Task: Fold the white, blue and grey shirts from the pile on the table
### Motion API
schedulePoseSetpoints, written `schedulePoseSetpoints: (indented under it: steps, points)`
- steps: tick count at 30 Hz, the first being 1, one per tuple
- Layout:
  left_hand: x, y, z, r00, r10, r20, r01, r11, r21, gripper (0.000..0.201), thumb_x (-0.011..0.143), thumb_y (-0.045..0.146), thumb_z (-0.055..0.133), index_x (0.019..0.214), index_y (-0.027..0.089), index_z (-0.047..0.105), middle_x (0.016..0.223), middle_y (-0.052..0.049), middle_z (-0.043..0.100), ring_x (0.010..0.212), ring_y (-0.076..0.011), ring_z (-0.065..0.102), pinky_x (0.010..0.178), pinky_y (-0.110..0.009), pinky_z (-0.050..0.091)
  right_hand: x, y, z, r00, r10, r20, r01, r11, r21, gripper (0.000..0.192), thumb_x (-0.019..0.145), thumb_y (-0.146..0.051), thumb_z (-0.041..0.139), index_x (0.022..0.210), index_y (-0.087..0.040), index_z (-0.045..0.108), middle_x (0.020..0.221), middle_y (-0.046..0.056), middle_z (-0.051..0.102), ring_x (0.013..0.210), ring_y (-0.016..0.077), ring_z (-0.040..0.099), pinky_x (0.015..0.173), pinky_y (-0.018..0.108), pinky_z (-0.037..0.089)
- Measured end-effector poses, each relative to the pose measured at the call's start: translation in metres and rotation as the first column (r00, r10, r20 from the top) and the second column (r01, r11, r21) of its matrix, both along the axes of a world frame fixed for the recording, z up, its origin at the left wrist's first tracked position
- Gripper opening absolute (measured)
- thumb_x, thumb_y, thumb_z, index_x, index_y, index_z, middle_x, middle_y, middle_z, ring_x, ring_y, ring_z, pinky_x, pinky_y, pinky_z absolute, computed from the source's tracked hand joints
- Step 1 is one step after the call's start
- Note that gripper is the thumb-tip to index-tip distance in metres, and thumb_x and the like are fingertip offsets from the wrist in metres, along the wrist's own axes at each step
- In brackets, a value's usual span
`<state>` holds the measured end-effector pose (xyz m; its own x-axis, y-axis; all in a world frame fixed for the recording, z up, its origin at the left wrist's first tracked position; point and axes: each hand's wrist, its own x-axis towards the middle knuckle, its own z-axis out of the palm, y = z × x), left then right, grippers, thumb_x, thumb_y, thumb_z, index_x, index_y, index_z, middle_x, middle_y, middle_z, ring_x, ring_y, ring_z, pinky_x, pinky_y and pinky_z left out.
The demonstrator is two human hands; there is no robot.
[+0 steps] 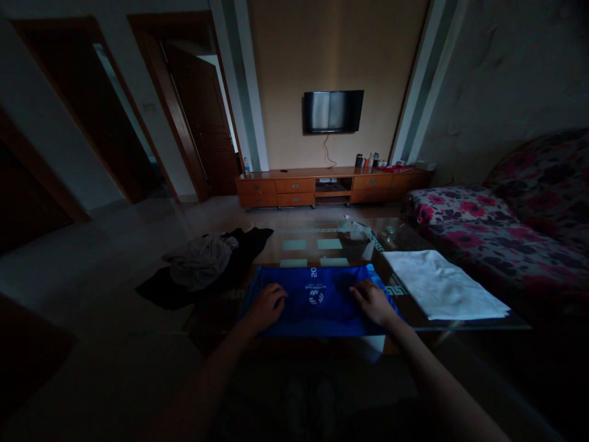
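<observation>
A blue shirt (pixel 317 301) lay flat on the near part of the glass counter (pixel 350 242), folded into a rough rectangle with its white print facing up. The left hand (pixel 265 306) rested on the shirt's left part and the right hand (pixel 373 302) on its right part, both palms down. The fingers (pixel 276 291) of each hand looked loosely curled against the cloth, pressing rather than pinching, though the dim light hid the fingertips.

The shirt looked light, thin and limp, probably a slick sports fabric. It would sag and unfold if lifted by one point, and might slide on the glass. The safest hold seemed to be at the two outer edges or corners, taken together with both hands so that the layers kept their fold.

A folded white cloth (pixel 444 285) lay just right of the shirt on the same counter. A heap of dark and grey clothes (pixel 207 264) sat to the left.
</observation>
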<state>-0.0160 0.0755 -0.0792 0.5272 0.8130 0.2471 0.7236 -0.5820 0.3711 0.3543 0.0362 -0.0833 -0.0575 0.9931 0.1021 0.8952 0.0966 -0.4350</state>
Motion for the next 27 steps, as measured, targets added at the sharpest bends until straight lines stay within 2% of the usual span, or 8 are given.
schedulePoseSetpoints:
  steps: [4, 8, 11, 15, 18, 21, 24, 27]
  points:
    - [-0.01, 0.01, -0.014, 0.972, 0.181, -0.148, -0.179, 0.983, 0.029, 0.052, 0.094, 0.044, 0.052, 0.142, 0.024, 0.056, 0.154, -0.008, 0.047, 0.143, -0.0303, 0.04, 0.119, -0.049, 0.032, 0.003, 0.008, -0.021, 0.96, -0.145, 0.238, 0.154, 0.988, -0.021, 0.062, 0.097, -0.059, 0.038, 0.152, -0.031, 0.044, 0.161, 0.008, 0.037, 0.145, 0.0347, 0.032, 0.113, 0.056, 0.029]
    - [-0.019, 0.02, -0.027, 0.945, 0.21, -0.251, -0.224, 0.974, -0.027, 0.064, 0.097, 0.056, 0.045, 0.153, 0.026, 0.043, 0.163, -0.008, 0.035, 0.15, -0.0324, 0.028, 0.122, -0.053, 0.025, 0.006, 0.012, -0.036, 0.941, -0.133, 0.311, 0.17, 0.981, -0.095, 0.07, 0.099, -0.065, 0.027, 0.16, -0.032, 0.028, 0.169, 0.004, 0.018, 0.154, 0.0306, 0.012, 0.12, 0.057, 0.014]
    - [-0.016, 0.028, -0.028, 0.936, 0.226, -0.271, -0.235, 0.972, -0.003, 0.063, 0.097, 0.06, 0.042, 0.151, 0.027, 0.046, 0.161, -0.008, 0.039, 0.148, -0.0316, 0.033, 0.121, -0.053, 0.027, 0.01, 0.019, -0.035, 0.936, -0.146, 0.32, 0.191, 0.975, -0.113, 0.074, 0.097, -0.069, 0.025, 0.161, -0.031, 0.026, 0.169, 0.004, 0.017, 0.155, 0.0297, 0.01, 0.121, 0.058, 0.01]
    - [-0.001, 0.041, -0.017, 0.926, 0.292, -0.241, -0.27, 0.955, 0.12, 0.053, 0.102, 0.053, 0.033, 0.139, 0.024, 0.058, 0.148, -0.009, 0.054, 0.136, -0.0274, 0.049, 0.117, -0.046, 0.033, 0.006, 0.033, -0.029, 0.918, -0.208, 0.337, 0.242, 0.968, -0.063, 0.073, 0.098, -0.066, 0.024, 0.157, -0.024, 0.038, 0.167, 0.007, 0.025, 0.153, 0.0306, 0.017, 0.121, 0.057, 0.009]
    - [0.009, 0.054, -0.013, 0.926, 0.296, -0.234, -0.261, 0.951, 0.168, 0.053, 0.102, 0.048, 0.033, 0.143, 0.021, 0.054, 0.156, -0.01, 0.046, 0.142, -0.0271, 0.042, 0.12, -0.044, 0.029, -0.001, 0.046, -0.032, 0.912, -0.225, 0.344, 0.238, 0.971, 0.003, 0.071, 0.101, -0.059, 0.02, 0.157, -0.019, 0.036, 0.167, 0.008, 0.023, 0.154, 0.0284, 0.015, 0.122, 0.052, 0.011]
    - [0.01, 0.066, -0.02, 0.918, 0.278, -0.283, -0.253, 0.96, 0.122, 0.059, 0.101, 0.052, 0.036, 0.152, 0.023, 0.044, 0.163, -0.008, 0.035, 0.15, -0.028, 0.03, 0.123, -0.048, 0.023, -0.003, 0.057, -0.04, 0.919, -0.179, 0.35, 0.202, 0.979, -0.029, 0.072, 0.101, -0.061, 0.021, 0.16, -0.022, 0.029, 0.168, 0.006, 0.02, 0.155, 0.0277, 0.011, 0.122, 0.051, 0.01]
    - [0.007, 0.073, -0.03, 0.903, 0.282, -0.323, -0.279, 0.959, 0.058, 0.064, 0.1, 0.057, 0.036, 0.155, 0.026, 0.038, 0.164, -0.007, 0.033, 0.151, -0.0291, 0.029, 0.122, -0.051, 0.022, 0.0, 0.066, -0.043, 0.921, -0.17, 0.351, 0.205, 0.977, -0.065, 0.074, 0.099, -0.065, 0.021, 0.161, -0.024, 0.027, 0.169, 0.005, 0.019, 0.155, 0.0267, 0.011, 0.122, 0.052, 0.008]
    - [0.012, 0.077, -0.033, 0.896, 0.307, -0.32, -0.292, 0.952, 0.094, 0.064, 0.099, 0.058, 0.035, 0.154, 0.025, 0.041, 0.164, -0.008, 0.033, 0.151, -0.0294, 0.028, 0.123, -0.05, 0.018, -0.004, 0.073, -0.041, 0.91, -0.187, 0.369, 0.215, 0.976, -0.035, 0.075, 0.099, -0.065, 0.021, 0.161, -0.022, 0.027, 0.168, 0.007, 0.019, 0.155, 0.0277, 0.01, 0.122, 0.054, 0.003]
